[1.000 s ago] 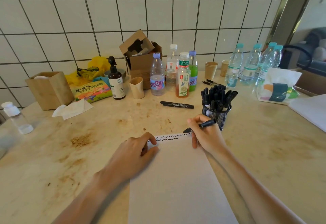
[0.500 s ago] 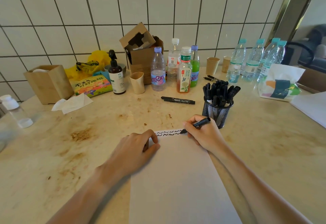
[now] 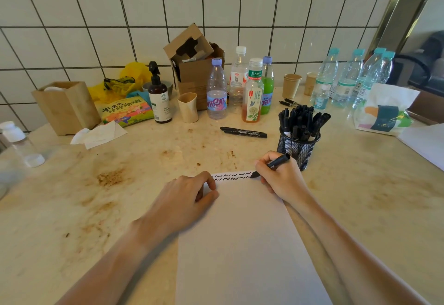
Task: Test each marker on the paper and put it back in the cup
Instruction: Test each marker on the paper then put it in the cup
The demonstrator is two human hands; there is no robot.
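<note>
Left hand [image 3: 189, 196]: resting on the far-left corner of the paper, fingers loosely curled, pinning the sheet and gripping nothing.
Paper [image 3: 240, 244]: lying flat on the counter [image 3: 96, 208], running from the near edge out to the hands; two rows of black squiggles [image 3: 231, 176] along its far edge.
Loose markers [image 3: 243, 132]: two capped, lying side by side on the counter beyond the paper, left of the cup.
Marker in use [image 3: 272, 165]: pinched in a writing grip, tip down and left on the paper at the right end of the squiggles, back end slanting up, right and far, toward the cup.
Right hand [image 3: 280, 178]: curled round the marker at the paper's far-right corner.
Cup [image 3: 298, 145]: black mesh, upright, crowded with black markers, just beyond and slightly right of the right hand, nearly touching the knuckles.
Key relation: cup far-right of the grip, roughly along the marker's long axis; right hand much nearer than left.
Likely next: finishing the stroke, then lifting and dropping the marker among the others; whether a cap is needed, cannot tell.
</note>
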